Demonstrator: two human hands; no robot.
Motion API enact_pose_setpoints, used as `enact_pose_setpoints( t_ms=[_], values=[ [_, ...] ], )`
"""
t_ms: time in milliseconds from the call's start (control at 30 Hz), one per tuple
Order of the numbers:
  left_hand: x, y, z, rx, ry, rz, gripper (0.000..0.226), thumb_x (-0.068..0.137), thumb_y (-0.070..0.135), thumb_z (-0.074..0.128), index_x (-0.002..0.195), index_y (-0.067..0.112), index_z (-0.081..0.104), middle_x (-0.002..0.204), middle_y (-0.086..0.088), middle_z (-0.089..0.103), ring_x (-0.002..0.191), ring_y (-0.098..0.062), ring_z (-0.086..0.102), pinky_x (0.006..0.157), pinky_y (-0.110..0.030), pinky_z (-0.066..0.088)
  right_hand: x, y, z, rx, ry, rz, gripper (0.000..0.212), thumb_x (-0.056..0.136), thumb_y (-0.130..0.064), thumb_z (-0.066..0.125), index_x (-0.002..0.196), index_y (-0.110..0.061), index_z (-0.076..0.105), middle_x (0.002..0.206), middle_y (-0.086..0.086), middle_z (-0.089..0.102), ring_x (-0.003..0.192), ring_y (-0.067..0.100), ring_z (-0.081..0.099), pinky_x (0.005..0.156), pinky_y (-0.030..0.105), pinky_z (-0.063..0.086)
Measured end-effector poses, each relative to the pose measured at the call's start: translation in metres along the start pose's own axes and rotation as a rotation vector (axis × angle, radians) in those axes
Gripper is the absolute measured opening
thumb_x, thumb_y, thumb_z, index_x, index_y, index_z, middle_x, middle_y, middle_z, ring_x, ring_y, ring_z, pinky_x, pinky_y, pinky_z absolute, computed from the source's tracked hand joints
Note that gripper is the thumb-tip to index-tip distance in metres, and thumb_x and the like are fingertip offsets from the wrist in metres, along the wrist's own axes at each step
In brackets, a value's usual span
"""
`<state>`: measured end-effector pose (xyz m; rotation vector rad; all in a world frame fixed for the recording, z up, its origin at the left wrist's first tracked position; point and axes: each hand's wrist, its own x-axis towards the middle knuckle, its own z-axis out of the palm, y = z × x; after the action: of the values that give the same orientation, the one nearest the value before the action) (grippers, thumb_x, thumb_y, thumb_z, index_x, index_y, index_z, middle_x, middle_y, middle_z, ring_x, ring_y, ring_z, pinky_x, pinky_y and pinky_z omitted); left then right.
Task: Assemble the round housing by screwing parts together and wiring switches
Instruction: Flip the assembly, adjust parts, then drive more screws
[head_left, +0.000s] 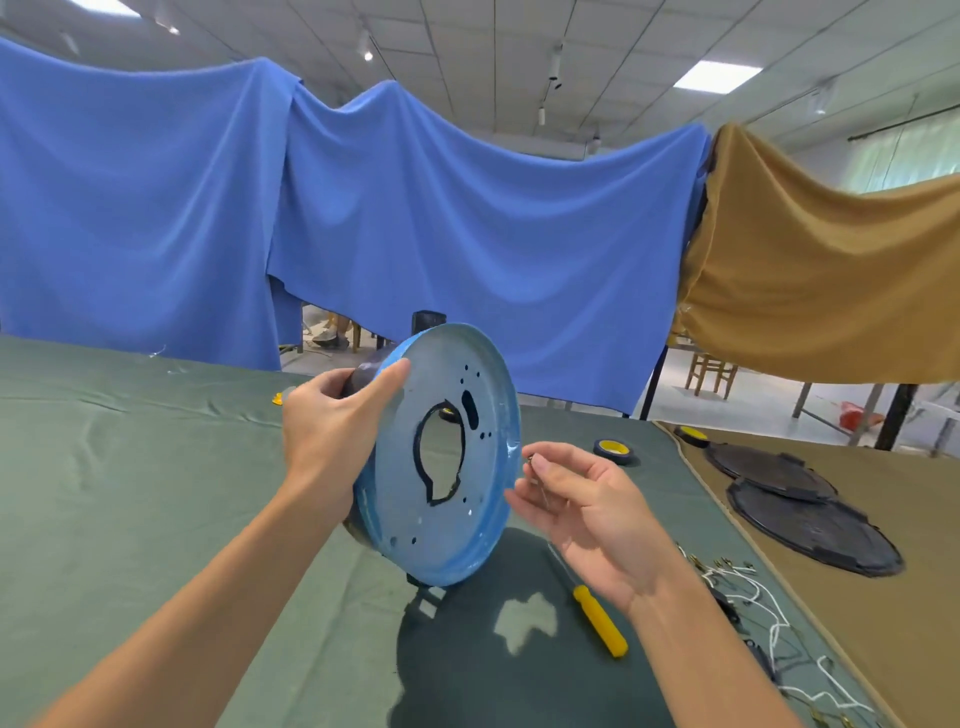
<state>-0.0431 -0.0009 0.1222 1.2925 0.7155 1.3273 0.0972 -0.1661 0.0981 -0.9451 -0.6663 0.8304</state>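
screw to housing

left hand (332, 431) grips the blue round housing (400, 499) by its rim, on edge above the desk (130, 467). right hand (576, 509) pinches a screw (531, 460) just beside it. likely step: seating a screw. next calls for aligning a hole, then the yellow screwdriver (600, 621).

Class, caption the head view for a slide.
Left hand holds the blue round housing tilted; right hand pinches a small metal piece beside it.
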Motion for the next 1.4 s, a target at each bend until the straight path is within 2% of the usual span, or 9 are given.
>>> enact_pose_setpoints(
  t_ms=[133,267,467,700,867,1000,1167,1300,1400],
  values=[
    [-0.001,0.007,-0.011,-0.134,-0.068,-0.168,0.035,0.067,0.041,0.087,0.078,0.009,0.077,0.074,-0.008,0.076,0.053,-0.019,0.069,0.046,-0.027,0.053,-0.005,-0.002,0.009,-0.179,0.013,-0.021,0.013,0.073,-0.016,0.072,0.084,-0.012,0.077,0.08,0.007,0.067,0.065,0.014,0.058,0.066,0.026,0.052],
    [-0.002,0.006,-0.021,-0.202,-0.138,-0.334,0.029,0.069,0.04,0.085,0.065,0.013,0.075,0.07,-0.007,0.075,0.049,-0.021,0.067,0.041,-0.026,0.051,-0.009,-0.004,0.013,-0.23,0.003,-0.039,0.019,0.071,-0.018,0.074,0.088,-0.01,0.076,0.081,0.007,0.068,0.067,0.014,0.057,0.064,0.025,0.047],
    [0.002,-0.011,-0.032,-0.198,-0.286,-0.502,0.046,0.072,0.047,0.08,0.098,0.01,0.075,0.093,-0.011,0.077,0.071,-0.028,0.071,0.059,-0.034,0.058,-0.011,-0.007,0.025,-0.276,-0.019,-0.069,0.011,0.073,-0.014,0.075,0.083,-0.01,0.076,0.079,0.01,0.069,0.063,0.012,0.055,0.061,0.024,0.046],
    [0.013,-0.039,-0.035,-0.173,-0.373,-0.666,0.059,0.074,0.051,0.076,0.113,0.008,0.071,0.12,-0.017,0.069,0.089,-0.032,0.063,0.087,-0.047,0.053,-0.003,0.001,0.035,-0.359,-0.089,-0.161,0.008,0.086,0.0,0.067,0.084,-0.006,0.072,0.079,0.014,0.071,0.061,0.015,0.052,0.06,0.026,0.043],
    [0.022,-0.058,-0.033,-0.22,-0.406,-0.789,0.046,0.075,0.053,0.073,0.104,0.019,0.064,0.108,-0.01,0.061,0.092,-0.027,0.053,0.081,-0.04,0.046,0.016,0.016,0.036,-0.425,-0.056,-0.179,0.011,0.086,0.004,0.066,0.095,-0.001,0.07,0.078,0.01,0.071,0.065,0.017,0.063,0.062,0.023,0.051],
    [0.028,-0.072,-0.036,-0.215,-0.456,-0.865,0.047,0.075,0.055,0.072,0.101,0.017,0.063,0.107,-0.01,0.061,0.084,-0.028,0.055,0.079,-0.038,0.044,0.034,0.026,0.037,-0.572,-0.027,-0.195,0.009,0.086,0.004,0.067,0.092,-0.002,0.071,0.072,0.007,0.07,0.067,0.017,0.068,0.064,0.022,0.054],
    [0.031,-0.091,-0.046,-0.246,-0.448,-0.91,0.055,0.066,0.052,0.076,0.106,0.015,0.065,0.111,-0.012,0.063,0.093,-0.03,0.055,0.083,-0.039,0.045,0.056,0.036,0.043,-0.716,-0.053,-0.18,0.008,0.087,0.005,0.064,0.088,-0.001,0.069,0.072,0.008,0.07,0.069,0.02,0.072,0.066,0.026,0.058],
    [0.031,-0.103,-0.047,-0.265,-0.399,-0.927,0.059,0.064,0.053,0.08,0.107,0.018,0.058,0.113,-0.009,0.052,0.099,-0.027,0.042,0.088,-0.039,0.036,0.073,0.04,0.05,-0.899,-0.087,-0.197,0.011,0.087,0.002,0.066,0.083,-0.008,0.068,0.074,0.009,0.071,0.07,0.02,0.073,0.066,0.025,0.057],
    [0.027,-0.11,-0.042,-0.256,-0.425,-0.909,0.071,0.069,0.056,0.077,0.123,0.012,0.064,0.127,-0.016,0.058,0.099,-0.029,0.046,0.091,-0.041,0.04,0.084,0.043,0.053,-0.994,-0.099,-0.225,0.01,0.086,-0.001,0.068,0.083,-0.01,0.069,0.074,0.007,0.071,0.068,0.017,0.072,0.062,0.021,0.056]
  ],
)
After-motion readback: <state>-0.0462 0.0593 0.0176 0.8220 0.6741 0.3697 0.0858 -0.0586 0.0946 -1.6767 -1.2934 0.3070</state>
